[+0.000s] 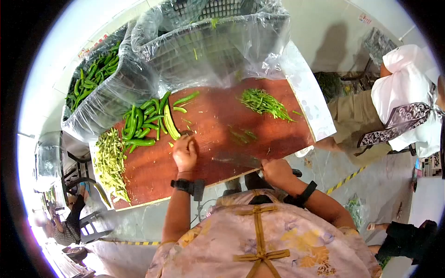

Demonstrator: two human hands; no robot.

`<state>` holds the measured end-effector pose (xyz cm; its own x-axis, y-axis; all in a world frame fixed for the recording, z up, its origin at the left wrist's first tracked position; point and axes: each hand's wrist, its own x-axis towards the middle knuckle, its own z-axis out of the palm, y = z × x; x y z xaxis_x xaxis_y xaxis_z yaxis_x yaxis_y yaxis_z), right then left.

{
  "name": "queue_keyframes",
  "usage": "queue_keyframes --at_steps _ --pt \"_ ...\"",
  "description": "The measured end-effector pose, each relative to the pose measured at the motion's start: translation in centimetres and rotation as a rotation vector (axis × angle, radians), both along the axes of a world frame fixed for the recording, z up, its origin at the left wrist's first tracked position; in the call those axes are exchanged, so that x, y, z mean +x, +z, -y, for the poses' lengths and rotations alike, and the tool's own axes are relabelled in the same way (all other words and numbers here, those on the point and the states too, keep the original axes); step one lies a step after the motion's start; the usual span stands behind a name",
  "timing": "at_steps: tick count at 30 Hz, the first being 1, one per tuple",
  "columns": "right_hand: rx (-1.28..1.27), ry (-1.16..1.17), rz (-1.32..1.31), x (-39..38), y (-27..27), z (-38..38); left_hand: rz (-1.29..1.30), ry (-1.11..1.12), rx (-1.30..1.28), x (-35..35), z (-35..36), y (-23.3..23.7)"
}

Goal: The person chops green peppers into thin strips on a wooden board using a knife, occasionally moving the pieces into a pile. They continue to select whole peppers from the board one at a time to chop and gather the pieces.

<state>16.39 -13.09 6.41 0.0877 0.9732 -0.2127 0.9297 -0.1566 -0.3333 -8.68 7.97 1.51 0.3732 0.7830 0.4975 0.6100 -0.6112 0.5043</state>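
Observation:
My left hand [186, 154] is closed, fingers curled, low over the red-brown board [208, 111]. Its fingertips meet the lower end of a long, pale-green split pepper [170, 123]; whether they grip it is hidden. In my right hand [279, 173], at the board's front edge, is a knife [238, 160], its blurred blade pointing left across the board. Whole green peppers [139, 123] are heaped left of my left hand. Pale-green scraps [111, 162] cover the board's left end. Thin green strips [264, 103] form a pile at the far right, and a few blurred pieces [243, 135] lie mid-board.
Behind the board stand plastic-lined crates [213, 51]; the left one holds many green peppers [95, 74]. A person in a white top [403, 88] is at the right. Other people are at the lower left [69, 224] and lower right [403, 241]. Yellow-black tape [345, 180] marks the floor.

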Motion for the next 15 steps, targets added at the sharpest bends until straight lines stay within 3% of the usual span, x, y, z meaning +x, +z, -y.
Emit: queue_keyframes --at_steps 5,7,8,11,15 --pt "0.132 -0.053 0.118 1.9 -3.1 -1.8 -0.134 0.146 -0.033 -0.8 -2.2 0.6" --pt "0.49 -0.059 0.305 4.3 -3.8 -3.8 -0.205 0.178 -0.057 -0.3 -2.7 0.8" --pt "0.318 -0.121 0.27 5.6 -3.5 -5.2 -0.204 0.179 -0.053 -0.1 -2.9 1.0" --pt "0.336 -0.256 0.248 6.8 -1.5 -6.3 -0.348 0.297 -0.069 0.6 -3.7 1.3" --pt "0.247 -0.11 0.19 5.5 -1.1 -3.4 -0.307 0.337 -0.038 -0.7 -5.0 -0.4"
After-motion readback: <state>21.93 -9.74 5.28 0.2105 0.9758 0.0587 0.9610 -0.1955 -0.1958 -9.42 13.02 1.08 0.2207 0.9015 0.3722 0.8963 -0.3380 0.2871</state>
